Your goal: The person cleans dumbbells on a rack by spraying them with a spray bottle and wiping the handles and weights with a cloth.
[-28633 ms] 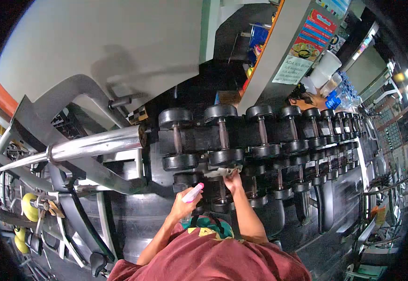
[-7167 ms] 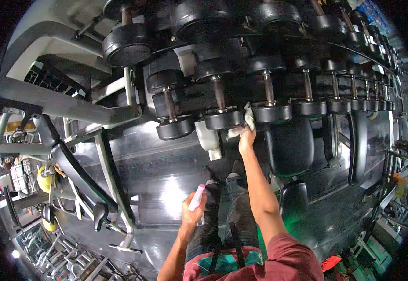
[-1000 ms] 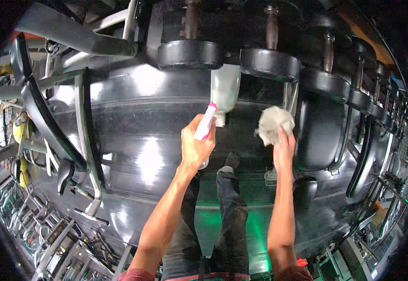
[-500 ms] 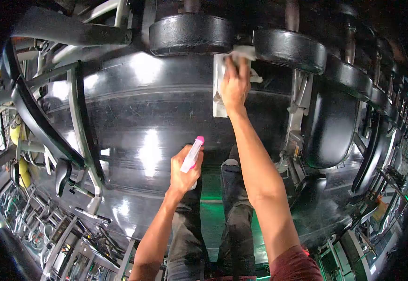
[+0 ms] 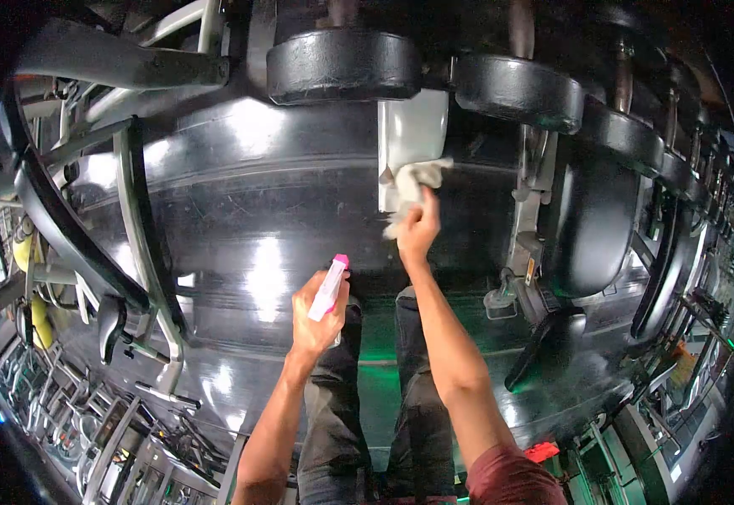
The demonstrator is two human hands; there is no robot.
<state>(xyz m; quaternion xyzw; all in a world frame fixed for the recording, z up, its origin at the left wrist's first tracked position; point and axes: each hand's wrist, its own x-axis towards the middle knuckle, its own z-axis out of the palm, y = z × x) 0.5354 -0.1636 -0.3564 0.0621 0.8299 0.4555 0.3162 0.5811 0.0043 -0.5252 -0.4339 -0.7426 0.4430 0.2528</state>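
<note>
My left hand (image 5: 318, 313) is wrapped round a spray bottle with a pink and white head (image 5: 330, 288), held above my legs. Further forward, my right hand (image 5: 420, 227) grips a whitish cloth (image 5: 417, 181), its edges slightly blurred. The cloth is at the lower part of a light grey metal upright (image 5: 417, 126), which stands below a row of black dumbbells (image 5: 346, 66).
More dumbbells (image 5: 518, 88) curve away to the right. A black padded bench (image 5: 598, 227) stands at the right, and a machine frame with a long black pad (image 5: 72, 223) at the left. Shiny dark floor (image 5: 266, 194) lies between them.
My right hand and the cloth have moved down from the top of the grey upright to its lower part, uncovering its face. My left hand with the bottle has shifted slightly left.
</note>
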